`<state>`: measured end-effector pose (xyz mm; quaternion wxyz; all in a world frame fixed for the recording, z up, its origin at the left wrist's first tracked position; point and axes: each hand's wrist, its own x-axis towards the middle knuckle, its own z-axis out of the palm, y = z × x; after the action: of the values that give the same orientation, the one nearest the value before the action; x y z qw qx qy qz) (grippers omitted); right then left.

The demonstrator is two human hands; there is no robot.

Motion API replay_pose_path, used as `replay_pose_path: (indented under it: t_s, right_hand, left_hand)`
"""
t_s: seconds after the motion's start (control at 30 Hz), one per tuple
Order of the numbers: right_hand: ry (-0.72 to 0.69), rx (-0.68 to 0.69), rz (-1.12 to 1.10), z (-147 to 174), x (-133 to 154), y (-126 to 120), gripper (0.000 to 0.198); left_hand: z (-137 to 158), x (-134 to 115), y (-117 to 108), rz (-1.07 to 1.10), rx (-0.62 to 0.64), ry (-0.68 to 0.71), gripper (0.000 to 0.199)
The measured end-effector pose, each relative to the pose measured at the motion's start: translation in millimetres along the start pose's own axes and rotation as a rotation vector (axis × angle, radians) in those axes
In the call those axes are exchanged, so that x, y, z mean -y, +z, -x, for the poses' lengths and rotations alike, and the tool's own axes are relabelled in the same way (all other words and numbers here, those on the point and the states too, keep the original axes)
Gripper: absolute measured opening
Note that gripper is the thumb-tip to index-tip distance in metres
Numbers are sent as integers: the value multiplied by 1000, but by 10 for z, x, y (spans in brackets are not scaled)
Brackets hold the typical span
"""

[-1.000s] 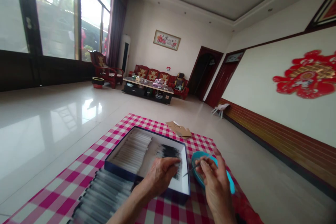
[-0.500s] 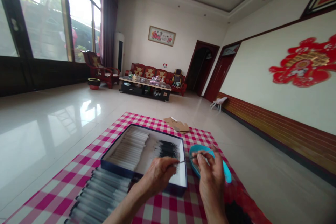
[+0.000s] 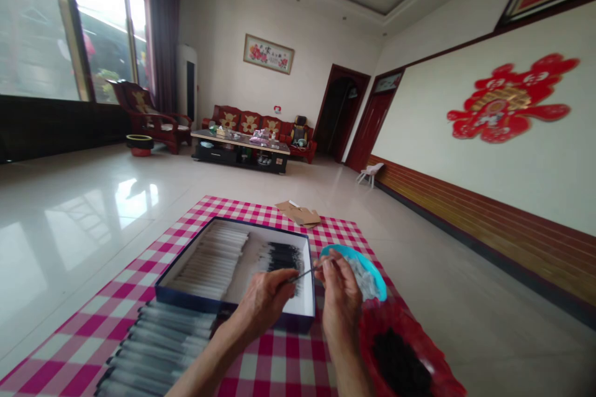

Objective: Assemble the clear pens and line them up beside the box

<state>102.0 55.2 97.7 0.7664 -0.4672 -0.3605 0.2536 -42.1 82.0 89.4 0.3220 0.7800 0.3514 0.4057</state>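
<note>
My left hand (image 3: 269, 293), closed in a pinch, holds a thin dark pen refill (image 3: 305, 274) slantwise above the right side of a shallow blue-edged box (image 3: 305, 324). At the refill's other end, the fingers of my right hand (image 3: 339, 288) are closed round its tip; a small part there may be hidden by them. Inside the box lie a row of whitish translucent tubes (image 3: 209, 260) on the left and a bunch of thin refills with black ends (image 3: 285, 255) on the right. Just beyond my right hand is a turquoise bowl (image 3: 379, 285) holding small clear pieces (image 3: 365, 279).
Dark-ended clear tubes (image 3: 153, 347) lie side by side before the box. A red plastic bag (image 3: 433, 347) with small black pieces (image 3: 400, 360) is at the right. Flat brown cardboard (image 3: 298, 214) rests at the far edge of the checked tablecloth (image 3: 265, 363).
My right hand has moved from over the turquoise bowl toward my left hand, closing on the refill's end. The view has turned right, bringing more of the red bag into sight.
</note>
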Motion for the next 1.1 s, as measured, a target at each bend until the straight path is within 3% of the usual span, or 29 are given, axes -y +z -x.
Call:
replay_pose_path:
  t_s: [0.23, 0.4, 0.57, 0.8, 0.97, 1.1]
  right_hand:
    - [59, 107, 52, 79, 30, 67, 25]
    - [59, 170, 136, 282, 66, -47, 25]
    - [102, 176, 192, 645, 6, -288, 30]
    - [138, 147, 289, 918, -275, -581, 33]
    - [96, 175, 371, 913, -483, -631, 34]
    - [-48, 202, 448, 958, -487, -578, 26]
  left_hand:
    - [-2, -102, 60, 9, -100, -28, 16]
    - [185, -207, 147, -56, -166, -73, 12]
    - [561, -236, 422, -274, -313, 89, 16]
    - [833, -25, 775, -434, -281, 210, 23]
    - [814, 172, 827, -460, -242, 226, 22]
    - [796, 317, 825, -462, -302, 292, 23]
